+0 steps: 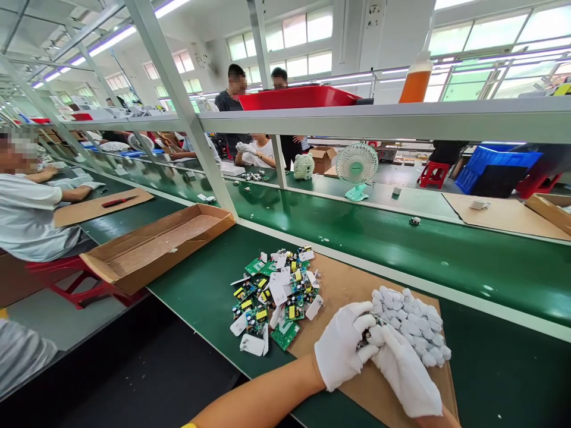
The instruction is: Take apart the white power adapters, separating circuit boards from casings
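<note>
A small dark and shiny part [365, 336] is held up between two hands in white cloth gloves, just over a flat brown cardboard sheet [336, 285] on the green table [200, 285]. The hands are close together, most likely so both can get at such a tiny thing and keep it steady. To the left is a messy pile of green circuit boards with yellow and black bits and white plastic pieces [292, 294]. It lies partly on the cardboard and partly on the green top. Just past the right hand is a heap of round, whitish lumps [413, 324], all on the cardboard. The two piles sit apart, perhaps so they do not get mixed up, and both are near enough to reach. The cardboard may be there to keep the table from getting scratched. A long, low brown cardboard box [173, 255] sits farther left, by the table's edge. Now the fingers: on the left hand [341, 348], the thumb and fingers curl in and pinch the small part, with only a little gap around it. On the right hand [405, 374], the fingers are bunched close, with their tips at the same part, but I cannot tell if they squeeze it.
</note>
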`<state>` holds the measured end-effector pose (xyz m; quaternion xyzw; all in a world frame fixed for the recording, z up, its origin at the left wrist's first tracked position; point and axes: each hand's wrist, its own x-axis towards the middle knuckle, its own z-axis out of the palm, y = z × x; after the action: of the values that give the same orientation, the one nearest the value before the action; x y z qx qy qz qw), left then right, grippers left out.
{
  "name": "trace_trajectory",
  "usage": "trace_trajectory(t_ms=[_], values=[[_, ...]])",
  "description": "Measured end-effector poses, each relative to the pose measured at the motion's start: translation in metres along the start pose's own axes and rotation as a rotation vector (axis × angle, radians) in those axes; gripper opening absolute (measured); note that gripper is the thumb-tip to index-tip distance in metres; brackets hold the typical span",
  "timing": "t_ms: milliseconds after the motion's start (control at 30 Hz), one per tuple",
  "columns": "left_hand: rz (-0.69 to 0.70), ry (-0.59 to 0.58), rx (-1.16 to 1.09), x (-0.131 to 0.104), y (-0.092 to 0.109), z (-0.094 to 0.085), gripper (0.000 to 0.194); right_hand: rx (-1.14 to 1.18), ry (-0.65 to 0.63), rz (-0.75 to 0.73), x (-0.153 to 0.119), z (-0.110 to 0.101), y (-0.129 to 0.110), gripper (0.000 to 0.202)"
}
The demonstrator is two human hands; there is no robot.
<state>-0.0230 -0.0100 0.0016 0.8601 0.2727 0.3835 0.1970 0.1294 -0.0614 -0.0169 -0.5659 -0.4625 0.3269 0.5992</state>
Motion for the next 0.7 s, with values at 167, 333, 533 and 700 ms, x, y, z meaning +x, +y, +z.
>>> trace_trajectory(t_ms=[167, 333, 533, 700], values=[[0.06, 0.019, 0.037, 0.0, -0.004, 0.001, 0.024, 0.085, -0.045, 0.066, 0.001, 0.001, -0.003, 0.027], [-0.021, -0.013, -0.124, -0.001, -0.004, 0.003, 0.036, 0.144, -0.09, 0.123, 0.003, 0.007, -0.005, 0.027], [-0.1, -0.019, -0.261, -0.002, 0.001, -0.001, 0.057, 0.182, -0.116, 0.153, 0.005, 0.012, -0.006, 0.028], [-0.139, 0.003, -0.17, -0.001, -0.001, 0.001, 0.033, 0.174, -0.112, 0.128, 0.007, 0.01, -0.01, 0.026]])
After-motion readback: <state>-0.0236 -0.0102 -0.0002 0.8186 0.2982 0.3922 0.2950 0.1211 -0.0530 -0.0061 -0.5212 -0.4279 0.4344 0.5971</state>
